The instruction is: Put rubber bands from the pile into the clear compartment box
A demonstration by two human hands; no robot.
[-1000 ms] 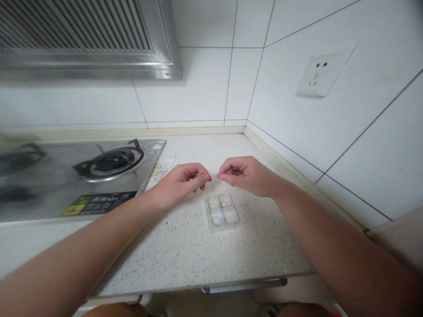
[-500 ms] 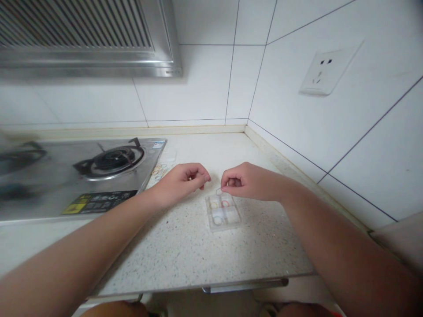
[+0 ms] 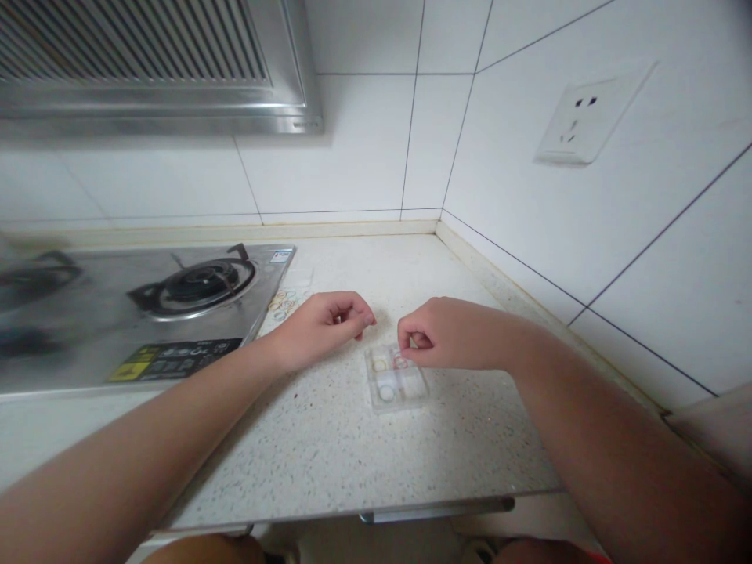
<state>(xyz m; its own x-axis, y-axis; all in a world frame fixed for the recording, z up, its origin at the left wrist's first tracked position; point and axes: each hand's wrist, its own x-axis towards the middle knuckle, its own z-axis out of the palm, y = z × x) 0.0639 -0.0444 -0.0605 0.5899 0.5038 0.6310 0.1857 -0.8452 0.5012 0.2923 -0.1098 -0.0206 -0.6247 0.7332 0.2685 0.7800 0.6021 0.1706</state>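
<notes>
the right hand [image 3: 446, 335] has dropped from mid-air onto the clear 4-cell box [image 3: 395, 378] on the counter [image 3: 329, 446], fingertips pinched over its far-right cell; whether they grip a ring is unclear. the left hand [image 3: 322, 323] stays curled shut beside it.

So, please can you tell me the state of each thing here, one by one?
clear box: open, no lid on it, flat on the counter, small rings in its compartments
right hand: fingers pinched, over the box's far right compartment
left hand: loosely curled, beside the box
loose rings: piled by the stove
gas burner: no flame, no pot on it
wall socket: nothing plugged in
</notes>
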